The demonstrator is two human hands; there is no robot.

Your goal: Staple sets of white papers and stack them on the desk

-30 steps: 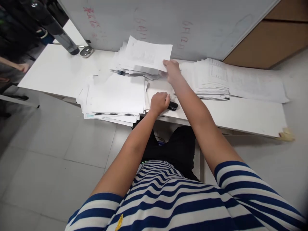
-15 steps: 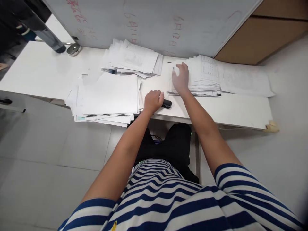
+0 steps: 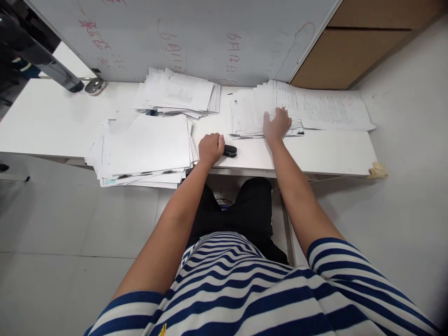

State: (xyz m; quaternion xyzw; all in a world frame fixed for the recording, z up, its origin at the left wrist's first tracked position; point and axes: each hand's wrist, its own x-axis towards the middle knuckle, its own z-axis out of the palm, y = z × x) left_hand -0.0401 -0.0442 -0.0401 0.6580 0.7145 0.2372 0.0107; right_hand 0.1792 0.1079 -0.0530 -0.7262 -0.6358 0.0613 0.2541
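Observation:
My left hand [image 3: 211, 148] is closed around a black stapler [image 3: 230, 150], whose end sticks out to the right over the white table. My right hand [image 3: 277, 125] rests on the right-hand pile of papers [image 3: 248, 112], near its front edge, with thumb and fingers apart. Left of my left hand lies a large stack of white sheets [image 3: 150, 144], its front overhanging the table edge. Behind that, a second stack of printed papers [image 3: 182, 93] sits against the whiteboard.
A whiteboard [image 3: 203, 42] with red writing stands along the back of the narrow table [image 3: 45, 121]. Long printed sheets [image 3: 336, 109] lie at the right. A small rounded object [image 3: 94, 86] and a dark transparent bottle [image 3: 66, 74] are at the left. Brown boxes [image 3: 350, 56] stand behind.
My right hand has moved rightward and nearer to me across the paper pile. My left hand stays on the stapler. The camera view has shifted slightly.

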